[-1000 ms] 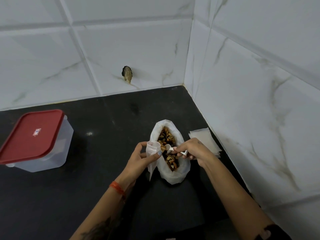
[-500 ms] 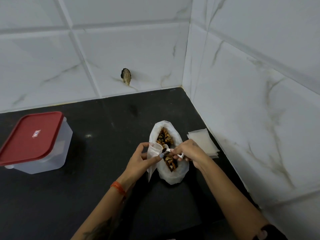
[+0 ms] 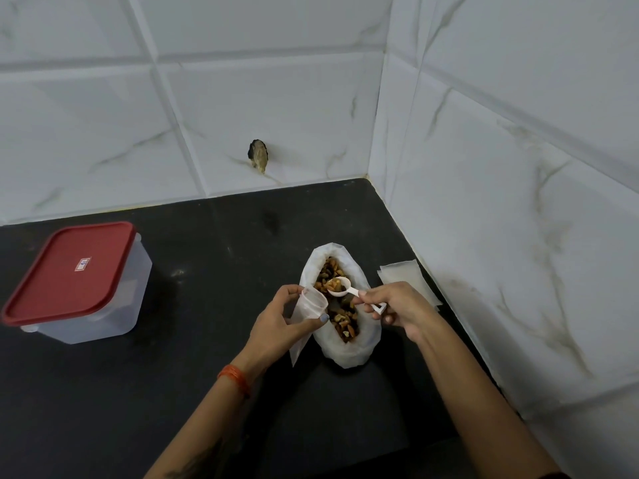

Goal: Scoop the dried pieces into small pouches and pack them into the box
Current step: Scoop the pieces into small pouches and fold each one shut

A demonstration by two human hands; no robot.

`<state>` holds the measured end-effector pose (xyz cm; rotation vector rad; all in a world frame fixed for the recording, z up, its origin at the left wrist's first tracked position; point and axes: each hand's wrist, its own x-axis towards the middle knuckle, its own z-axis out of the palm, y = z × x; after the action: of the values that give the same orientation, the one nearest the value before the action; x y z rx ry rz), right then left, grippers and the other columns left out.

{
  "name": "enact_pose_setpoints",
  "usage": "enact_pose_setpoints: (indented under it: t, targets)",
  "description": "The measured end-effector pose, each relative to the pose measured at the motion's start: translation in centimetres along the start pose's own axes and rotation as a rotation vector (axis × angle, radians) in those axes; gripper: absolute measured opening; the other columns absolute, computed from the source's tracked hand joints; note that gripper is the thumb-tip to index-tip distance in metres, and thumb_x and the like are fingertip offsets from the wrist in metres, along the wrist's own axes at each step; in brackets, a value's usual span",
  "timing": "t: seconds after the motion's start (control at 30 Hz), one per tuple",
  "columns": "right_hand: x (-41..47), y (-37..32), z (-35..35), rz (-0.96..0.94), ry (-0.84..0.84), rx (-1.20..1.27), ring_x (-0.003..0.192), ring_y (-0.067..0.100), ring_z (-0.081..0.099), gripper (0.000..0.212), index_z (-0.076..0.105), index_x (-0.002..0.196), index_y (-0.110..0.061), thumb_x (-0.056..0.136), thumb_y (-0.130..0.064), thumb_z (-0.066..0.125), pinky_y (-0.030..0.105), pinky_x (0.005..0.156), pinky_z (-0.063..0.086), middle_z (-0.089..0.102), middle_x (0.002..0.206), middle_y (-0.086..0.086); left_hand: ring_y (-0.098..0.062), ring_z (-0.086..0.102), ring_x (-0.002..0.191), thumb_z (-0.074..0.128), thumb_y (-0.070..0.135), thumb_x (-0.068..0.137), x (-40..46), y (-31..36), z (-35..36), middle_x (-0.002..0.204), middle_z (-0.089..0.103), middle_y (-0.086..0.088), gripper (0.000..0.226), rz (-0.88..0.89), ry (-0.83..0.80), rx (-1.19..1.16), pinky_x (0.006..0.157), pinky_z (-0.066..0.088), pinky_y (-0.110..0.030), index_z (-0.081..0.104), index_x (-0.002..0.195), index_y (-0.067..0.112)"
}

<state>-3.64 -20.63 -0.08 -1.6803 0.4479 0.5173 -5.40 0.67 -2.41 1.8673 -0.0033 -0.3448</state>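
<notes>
A white bag (image 3: pixel 349 354) of brown dried pieces (image 3: pixel 340 319) lies open on the black counter. My left hand (image 3: pixel 276 326) grips a small clear pouch (image 3: pixel 309 305) with its mouth held open, just left of the bag. My right hand (image 3: pixel 397 307) pinches the handle of a small white scoop (image 3: pixel 340 286). The scoop's bowl carries a few pieces and hovers over the bag, right beside the pouch mouth. The clear plastic box with a red lid (image 3: pixel 74 271) stands closed at the far left.
A stack of flat empty pouches (image 3: pixel 408 278) lies against the right wall behind my right hand. White tiled walls meet in a corner at the back right. A dark hole (image 3: pixel 258 155) marks the back wall. The black counter (image 3: pixel 193 292) stretches between box and bag.
The scoop has come up out of the bag with pieces in it and now sits level beside the pouch mouth. My left hand still holds the pouch open.
</notes>
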Motion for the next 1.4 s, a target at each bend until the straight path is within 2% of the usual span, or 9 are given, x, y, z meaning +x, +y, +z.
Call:
enact_pose_setpoints:
  t: [0.3,0.4,0.53,0.67,0.8,0.93,1.13,1.2,1.4]
  targets:
    - [-3.9,-2.2,1.0,-0.295,-0.012,-0.116,0.052,-0.002,0.056,0.009,0.076,0.082,-0.019,0.084,-0.020,0.068,0.010,0.048,0.039,0.066,0.057,-0.008,-0.010,0.065,0.083,0.077,0.033,0.073,0.2,1.1,-0.9,0.115,0.051,0.018,0.045,0.077,0.039,0.034,0.068,0.050,-0.019,0.045,0.101,0.048]
    - [-3.7,-1.9,2.3,-0.562,0.101,-0.565,0.068,0.003,0.063,0.011,0.076,0.090,-0.027,0.085,-0.030,0.067,0.014,0.061,0.046,0.070,0.070,-0.009,-0.016,0.066,0.085,0.078,0.031,0.072,0.4,1.0,-0.8,0.118,0.053,0.014,0.046,0.095,0.042,0.041,0.075,0.054,-0.027,0.046,0.101,0.048]
    - [-3.0,-1.1,2.8,-0.978,0.414,-1.077,0.060,0.002,0.047,0.009,0.077,0.084,-0.030,0.081,-0.035,0.071,0.009,0.051,0.020,0.065,0.065,-0.008,-0.014,0.064,0.090,0.078,0.031,0.072,0.5,0.7,-0.7,0.117,0.055,0.011,0.047,0.104,0.040,0.027,0.080,0.054,-0.031,0.048,0.104,0.046]
    - [-2.2,-0.5,2.3,-1.145,0.491,-1.034,0.056,0.007,0.052,0.012,0.078,0.083,-0.027,0.071,-0.027,0.081,0.007,0.051,0.017,0.066,0.062,-0.007,-0.014,0.062,0.094,0.079,0.030,0.071,0.6,0.4,-0.9,0.120,0.055,0.008,0.050,0.102,0.042,0.010,0.084,0.054,-0.034,0.048,0.108,0.044]
    - [-2.1,-0.2,2.5,-1.090,0.446,-0.927,0.061,0.008,0.055,0.013,0.077,0.087,-0.029,0.074,-0.028,0.079,0.013,0.049,0.029,0.066,0.066,-0.008,-0.013,0.063,0.090,0.078,0.027,0.073,0.4,0.5,-0.8,0.118,0.056,0.010,0.049,0.106,0.032,-0.021,0.080,0.054,-0.029,0.048,0.108,0.042]
    - [-1.7,-0.1,2.0,-0.688,0.333,-0.443,0.066,0.000,0.058,0.009,0.076,0.088,-0.026,0.081,-0.028,0.071,0.014,0.060,0.039,0.066,0.069,-0.015,-0.010,0.063,0.088,0.077,0.028,0.073,0.3,0.6,-0.7,0.115,0.056,0.014,0.051,0.091,0.021,-0.036,0.072,0.052,-0.021,0.048,0.113,0.037]
    - [0.0,1.0,1.4,-0.479,0.482,-0.836,0.068,0.008,0.055,0.020,0.074,0.096,-0.022,0.089,-0.034,0.060,0.016,0.052,0.034,0.069,0.079,-0.004,-0.008,0.060,0.100,0.077,0.036,0.069,0.4,0.0,-0.5,0.115,0.058,0.010,0.057,0.031,-0.006,-0.063,0.080,0.049,-0.022,0.047,0.118,0.033]
    - [0.5,0.9,2.2,-0.486,0.508,-0.984,0.069,0.008,0.052,0.023,0.072,0.100,-0.022,0.092,-0.034,0.055,0.016,0.053,0.029,0.066,0.081,-0.004,-0.008,0.059,0.105,0.077,0.036,0.069,0.6,-0.2,-0.3,0.113,0.060,0.009,0.058,0.021,-0.015,-0.062,0.083,0.049,-0.024,0.047,0.119,0.032]
    - [1.4,0.4,4.1,-0.577,0.467,-1.164,0.090,0.017,0.062,0.025,0.068,0.108,-0.014,0.095,-0.028,0.051,0.022,0.069,0.038,0.068,0.098,0.004,-0.007,0.059,0.104,0.077,0.032,0.072,0.9,-0.3,0.0,0.111,0.063,0.009,0.056,0.002,-0.023,-0.056,0.082,0.047,-0.022,0.046,0.119,0.034]
